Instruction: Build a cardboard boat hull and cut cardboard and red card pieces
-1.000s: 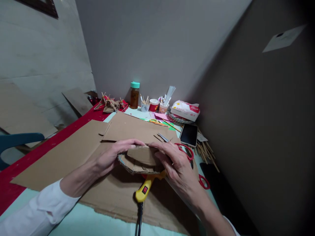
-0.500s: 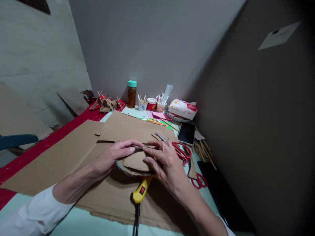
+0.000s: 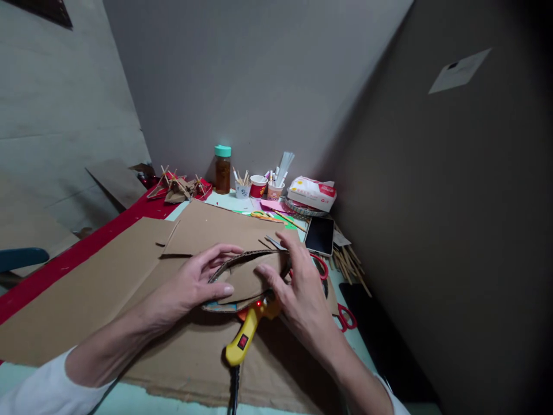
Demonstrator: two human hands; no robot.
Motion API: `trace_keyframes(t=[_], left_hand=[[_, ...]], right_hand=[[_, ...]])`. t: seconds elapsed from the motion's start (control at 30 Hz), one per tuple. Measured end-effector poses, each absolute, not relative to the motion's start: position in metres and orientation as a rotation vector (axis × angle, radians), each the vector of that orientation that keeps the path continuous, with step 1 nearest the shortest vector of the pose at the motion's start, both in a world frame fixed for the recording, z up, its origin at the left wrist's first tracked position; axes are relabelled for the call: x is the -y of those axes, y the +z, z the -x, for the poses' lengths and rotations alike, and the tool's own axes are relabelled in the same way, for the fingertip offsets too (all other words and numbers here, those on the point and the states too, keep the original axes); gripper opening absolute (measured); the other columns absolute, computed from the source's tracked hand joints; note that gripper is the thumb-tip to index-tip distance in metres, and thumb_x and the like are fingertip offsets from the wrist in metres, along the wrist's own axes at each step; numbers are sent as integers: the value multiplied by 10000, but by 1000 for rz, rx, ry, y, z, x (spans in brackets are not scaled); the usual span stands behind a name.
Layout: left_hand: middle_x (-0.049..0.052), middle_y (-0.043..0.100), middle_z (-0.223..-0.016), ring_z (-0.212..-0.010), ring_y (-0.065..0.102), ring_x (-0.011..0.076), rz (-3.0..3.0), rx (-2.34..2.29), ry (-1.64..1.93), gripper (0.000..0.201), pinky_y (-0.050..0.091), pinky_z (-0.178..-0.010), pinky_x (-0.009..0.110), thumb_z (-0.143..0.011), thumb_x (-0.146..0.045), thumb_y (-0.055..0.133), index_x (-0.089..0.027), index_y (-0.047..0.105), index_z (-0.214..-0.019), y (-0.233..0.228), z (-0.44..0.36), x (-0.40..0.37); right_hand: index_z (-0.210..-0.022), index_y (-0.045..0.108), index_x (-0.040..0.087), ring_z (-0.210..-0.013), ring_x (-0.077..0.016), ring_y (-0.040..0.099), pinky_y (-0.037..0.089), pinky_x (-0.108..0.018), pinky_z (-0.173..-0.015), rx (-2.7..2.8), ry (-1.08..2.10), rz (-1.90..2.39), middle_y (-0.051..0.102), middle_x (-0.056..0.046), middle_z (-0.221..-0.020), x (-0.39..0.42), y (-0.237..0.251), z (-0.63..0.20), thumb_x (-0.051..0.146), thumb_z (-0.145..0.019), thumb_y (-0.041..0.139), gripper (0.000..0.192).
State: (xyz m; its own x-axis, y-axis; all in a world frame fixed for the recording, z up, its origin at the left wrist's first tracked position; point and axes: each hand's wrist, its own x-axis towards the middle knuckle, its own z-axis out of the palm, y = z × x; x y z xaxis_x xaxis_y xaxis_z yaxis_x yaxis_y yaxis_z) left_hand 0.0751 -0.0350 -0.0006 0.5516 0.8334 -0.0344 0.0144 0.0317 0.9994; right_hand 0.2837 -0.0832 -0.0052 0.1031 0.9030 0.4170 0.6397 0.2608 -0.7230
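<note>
Between my two hands is a curved cardboard piece (image 3: 248,279) made of layers, with an open corrugated rim and blue marks at its lower left edge. My left hand (image 3: 203,282) grips its left end, thumb on the face and fingers behind the rim. From the right, my right hand (image 3: 300,285) holds it with the thumb on the inner layer; the fingertips behind it are partly hidden. Just below lies a yellow glue gun (image 3: 245,340) with a red switch and a lit red light; its nozzle end is partly covered. Red-handled scissors (image 3: 319,266) show behind my right hand.
Large cardboard sheets (image 3: 108,265) cover much of the table. Along the back stand a bottle (image 3: 222,173), paper cups (image 3: 258,187) and a tissue pack (image 3: 311,193). A phone (image 3: 319,235), wooden sticks (image 3: 348,262) and another red scissor handle (image 3: 348,317) are on the right.
The cardboard piece has tilted up, its far rim now raised and bowed. My right fingers have lifted from the middle to its right side, and my left hand has spread wider.
</note>
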Motion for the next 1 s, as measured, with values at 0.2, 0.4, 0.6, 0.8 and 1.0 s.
trace_keyframes(t=[0.2, 0.4, 0.6, 0.8, 1.0], left_hand=[[48, 533, -1496, -1452, 372, 264, -1317, -846, 784, 609, 367, -1138, 328, -742, -328, 814, -283, 570, -1298, -10, -80, 42], [97, 500, -1529, -1440, 390, 306, -1491, -938, 756, 711, 304, -1184, 377, -756, -456, 791, -229, 525, -1375, -14, -95, 48], [61, 378, -1616, -1535, 159, 293, -1429, -1019, 776, 787, 244, -1220, 367, -740, -492, 801, -239, 482, -1413, -22, -96, 51], [53, 437, -1581, -1450, 377, 311, -1055, -964, 772, 802, 417, -1124, 366, -764, -558, 760, -261, 425, -1429, -20, -98, 56], [18, 578, -1445, -1383, 458, 270, -1206, -876, 781, 578, 461, -1056, 301, -827, -490, 735, -269, 535, -1322, -25, -100, 58]], right_hand=[[-1308, 530, 253, -1111, -256, 654, 520, -405, -958, 1322, 829, 1277, 680, -65, -1242, 82, -5, -279, 382, -929, 593, 405], [-1195, 584, 242, -1040, -220, 684, 545, -334, -896, 1277, 875, 1136, 714, -32, -1163, 79, -8, -266, 294, -889, 637, 315], [-1201, 592, 222, -1140, -227, 641, 515, -349, -976, 1206, 924, 1044, 687, -47, -1218, 82, -6, -259, 291, -857, 654, 356], [-1228, 604, 247, -1189, -230, 619, 482, -373, -1038, 1191, 910, 1029, 674, -35, -1264, 85, -8, -257, 288, -874, 648, 359], [-1180, 672, 240, -1201, -257, 616, 488, -397, -1031, 1085, 1011, 983, 688, -39, -1249, 85, -3, -255, 311, -892, 631, 299]])
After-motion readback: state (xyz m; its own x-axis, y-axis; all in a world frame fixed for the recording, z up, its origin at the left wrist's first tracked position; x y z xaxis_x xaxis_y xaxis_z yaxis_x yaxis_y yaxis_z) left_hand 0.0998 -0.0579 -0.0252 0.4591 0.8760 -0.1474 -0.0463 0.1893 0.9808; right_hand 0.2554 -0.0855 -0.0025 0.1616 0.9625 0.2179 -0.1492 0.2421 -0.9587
